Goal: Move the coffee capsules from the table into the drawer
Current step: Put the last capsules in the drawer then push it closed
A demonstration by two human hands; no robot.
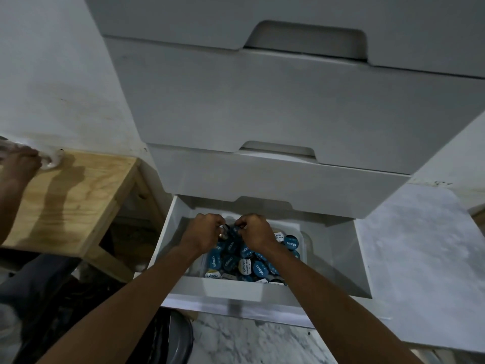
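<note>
Clamped on single capsules, left hand (203, 233) and right hand (256, 232) are held close together over the coffee capsules (236, 261) heaped in the open drawer (231, 287). Left of the drawer a wooden table (73, 200) is seen; above it, closed drawer fronts (288, 179); right of it, marbled floor (420, 245).

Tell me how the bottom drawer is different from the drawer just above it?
The bottom drawer is pulled out; the drawer above is pushed shut. The bottom drawer shows its inside, heaped with blue coffee capsules, with the left hand and right hand gripping some; the drawer above shows only its plain front. Both drawers are white.
</note>
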